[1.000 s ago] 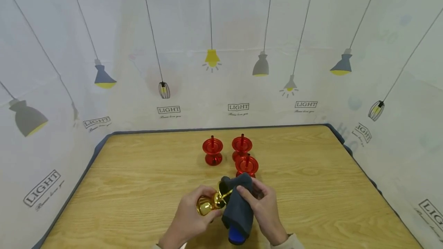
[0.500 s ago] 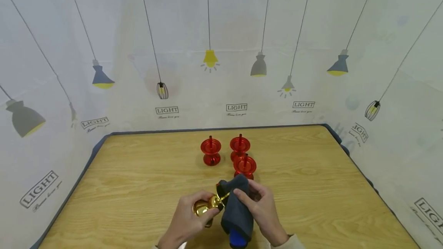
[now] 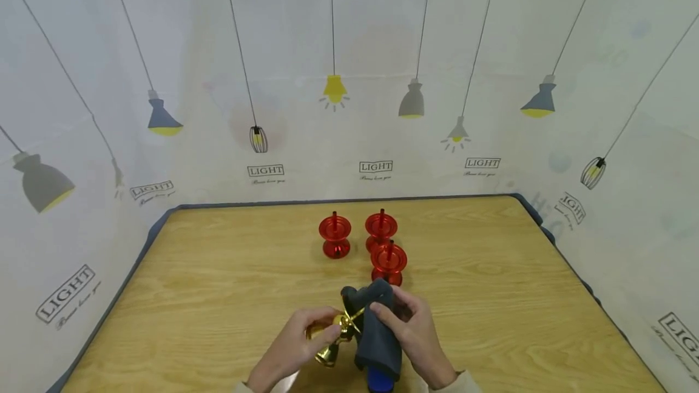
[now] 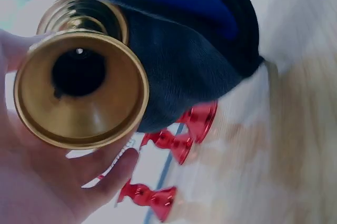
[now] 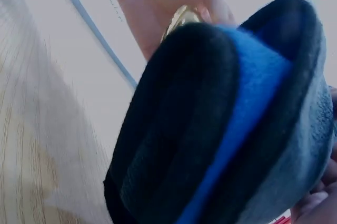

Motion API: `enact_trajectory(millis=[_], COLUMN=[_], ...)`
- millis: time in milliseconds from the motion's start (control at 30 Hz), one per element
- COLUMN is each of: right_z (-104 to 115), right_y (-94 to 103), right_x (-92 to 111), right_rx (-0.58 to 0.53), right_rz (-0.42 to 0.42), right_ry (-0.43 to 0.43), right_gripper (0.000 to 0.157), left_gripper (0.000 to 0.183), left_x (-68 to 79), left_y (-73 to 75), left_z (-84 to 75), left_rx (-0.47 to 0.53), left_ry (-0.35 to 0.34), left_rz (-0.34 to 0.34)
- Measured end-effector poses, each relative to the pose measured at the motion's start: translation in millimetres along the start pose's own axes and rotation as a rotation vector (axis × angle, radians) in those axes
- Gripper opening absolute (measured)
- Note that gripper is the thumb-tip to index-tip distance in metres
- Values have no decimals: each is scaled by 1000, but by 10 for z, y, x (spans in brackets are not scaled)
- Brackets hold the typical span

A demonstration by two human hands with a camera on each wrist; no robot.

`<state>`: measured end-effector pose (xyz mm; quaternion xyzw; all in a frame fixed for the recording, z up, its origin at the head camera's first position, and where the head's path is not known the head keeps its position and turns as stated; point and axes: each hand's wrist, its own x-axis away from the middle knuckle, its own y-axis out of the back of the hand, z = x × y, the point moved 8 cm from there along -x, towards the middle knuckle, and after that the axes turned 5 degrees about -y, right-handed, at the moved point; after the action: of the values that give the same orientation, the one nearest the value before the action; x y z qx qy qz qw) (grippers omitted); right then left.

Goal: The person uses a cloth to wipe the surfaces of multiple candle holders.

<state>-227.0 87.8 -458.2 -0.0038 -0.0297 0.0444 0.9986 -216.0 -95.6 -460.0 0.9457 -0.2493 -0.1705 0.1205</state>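
Note:
My left hand [image 3: 295, 343] grips a shiny gold candle holder [image 3: 329, 355] by its stem, tilted, with the base toward me. In the left wrist view the hollow flared base [image 4: 79, 129] faces the camera. A dark grey cloth [image 3: 378, 338] with a blue underside [image 5: 258, 84] is pinched in my right hand [image 3: 416, 335], thumb on top. The cloth lies against the candle holder's dish end and hides part of it. A thin gold spike runs toward the cloth; its tip is covered. In the right wrist view, folded cloth blocks most of the candle holder.
Three red candle holders stand upright beyond my hands: one at left [image 3: 335, 230], one at back right [image 3: 380, 226], one nearer [image 3: 388, 259], close to the cloth. The wooden table [image 3: 218, 284] meets a white curtain [image 3: 295, 96] printed with lamps.
The gold candle holder has turned in my left hand: its base swung from pointing left to pointing down toward me. The cloth stays against it in my right hand. The red candle holders stand unmoved.

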Motion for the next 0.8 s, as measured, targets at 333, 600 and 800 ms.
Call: enact_trajectory(millis=[333,600,800], right_z=[0,-10,-4], right_y=[87,81,57], right_x=[-3,10,0], right_rx=[-3,-11,-31], right_rz=[-188,-187,-111], right_ry=[-29,-29,-23], right_gripper=[34,33,31], left_gripper=[46,38,20], left_x=[13,19,11], left_y=[21,9,2], left_z=[-133,-186,-44], left_rx=[-323,-392,-156], left_ry=[-21,-146,-18], left_rz=[-296,-333,-163])
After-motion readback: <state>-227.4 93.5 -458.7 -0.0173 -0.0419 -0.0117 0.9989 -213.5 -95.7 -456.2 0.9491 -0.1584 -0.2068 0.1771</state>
